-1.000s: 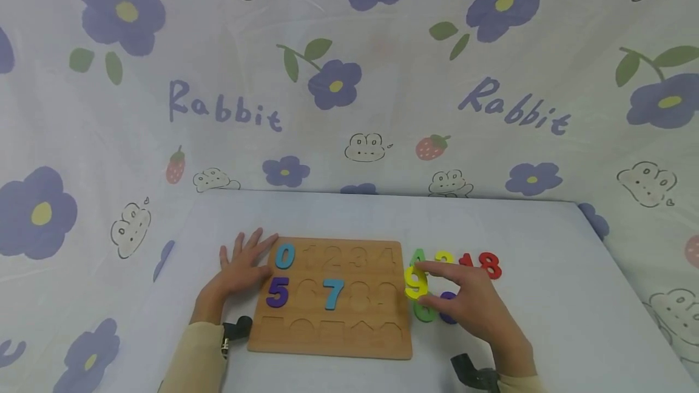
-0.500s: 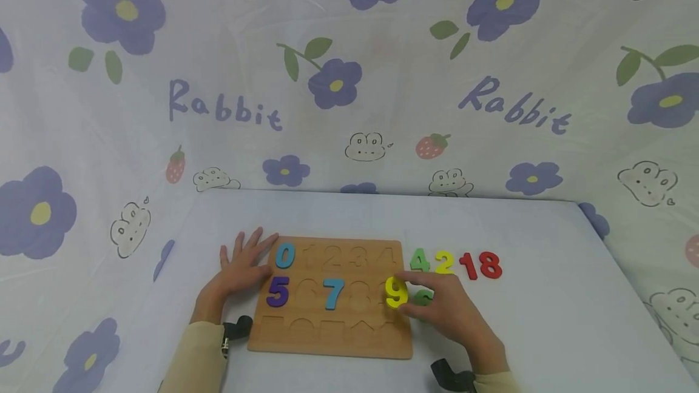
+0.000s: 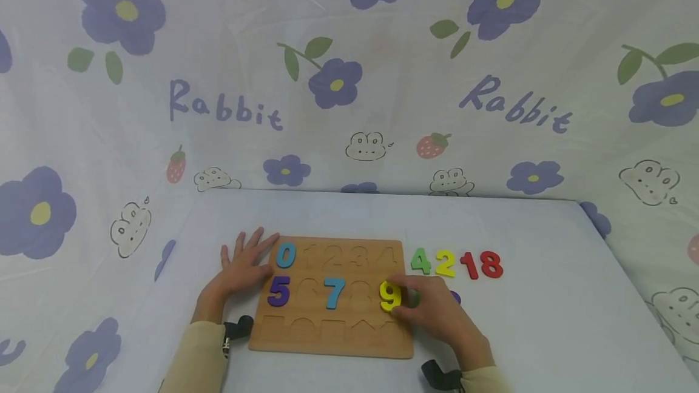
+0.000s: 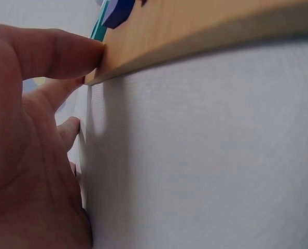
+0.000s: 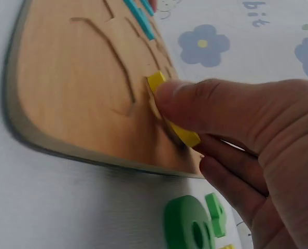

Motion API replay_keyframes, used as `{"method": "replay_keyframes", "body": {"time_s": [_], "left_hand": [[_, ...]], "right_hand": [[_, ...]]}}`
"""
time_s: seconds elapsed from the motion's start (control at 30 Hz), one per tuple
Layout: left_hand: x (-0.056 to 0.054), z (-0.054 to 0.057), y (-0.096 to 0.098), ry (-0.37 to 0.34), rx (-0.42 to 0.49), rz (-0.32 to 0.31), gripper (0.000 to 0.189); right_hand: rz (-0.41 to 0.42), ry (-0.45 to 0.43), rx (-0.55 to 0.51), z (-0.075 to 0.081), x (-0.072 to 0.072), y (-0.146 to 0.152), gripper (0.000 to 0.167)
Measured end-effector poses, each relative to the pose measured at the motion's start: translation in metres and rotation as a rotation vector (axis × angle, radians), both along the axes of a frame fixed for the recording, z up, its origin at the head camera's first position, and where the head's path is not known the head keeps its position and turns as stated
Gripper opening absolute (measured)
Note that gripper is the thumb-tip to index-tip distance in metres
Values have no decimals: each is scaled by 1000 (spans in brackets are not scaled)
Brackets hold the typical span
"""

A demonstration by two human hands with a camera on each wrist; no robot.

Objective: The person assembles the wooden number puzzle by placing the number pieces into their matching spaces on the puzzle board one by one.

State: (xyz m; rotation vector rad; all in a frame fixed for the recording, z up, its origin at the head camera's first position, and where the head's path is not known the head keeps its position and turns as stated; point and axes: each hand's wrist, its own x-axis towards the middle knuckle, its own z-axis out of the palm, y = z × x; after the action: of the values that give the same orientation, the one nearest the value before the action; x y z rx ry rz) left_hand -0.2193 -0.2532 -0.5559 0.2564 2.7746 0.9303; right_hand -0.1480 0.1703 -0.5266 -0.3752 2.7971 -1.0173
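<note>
A wooden number puzzle board (image 3: 327, 347) lies on the white table. My left hand (image 3: 240, 268) rests at its left edge with fingers spread, the thumb touching the rim in the left wrist view. My right hand (image 3: 434, 308) pinches a yellow number 9 (image 3: 390, 296) between thumb and fingers over the right end of the middle row. In the right wrist view the yellow 9 (image 5: 184, 134) is tilted against the board. A blue 0 (image 3: 285, 255), a purple 5 (image 3: 279, 292) and a light-blue 7 (image 3: 334, 293) sit on the board.
Right of the board lie a green 4 (image 3: 420, 261), a yellow 2 (image 3: 445, 264), a red 1 (image 3: 469, 265) and a red 8 (image 3: 491, 264). A rounded green number (image 5: 187, 223) and a purple piece (image 3: 455, 299) are partly hidden by my right hand.
My right hand has carried the yellow 9 leftward from beside the board to the right end of its middle row. My left hand has stayed in place.
</note>
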Motion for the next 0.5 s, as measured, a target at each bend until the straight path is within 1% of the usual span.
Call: {"method": "replay_keyframes", "body": {"time_s": [0.1,0.3,0.5], "left_hand": [[0,2,1,-13,-5,4,80],[-5,-10,-3,10,-1,14,80],[-6,-14,-5,23,2,12,80]], "right_hand": [[-7,-6,18,-1,0,-4,58],[-12,-14,35,-2,2,-7,62],[-5,23,42,-2,2,-1,63]]}}
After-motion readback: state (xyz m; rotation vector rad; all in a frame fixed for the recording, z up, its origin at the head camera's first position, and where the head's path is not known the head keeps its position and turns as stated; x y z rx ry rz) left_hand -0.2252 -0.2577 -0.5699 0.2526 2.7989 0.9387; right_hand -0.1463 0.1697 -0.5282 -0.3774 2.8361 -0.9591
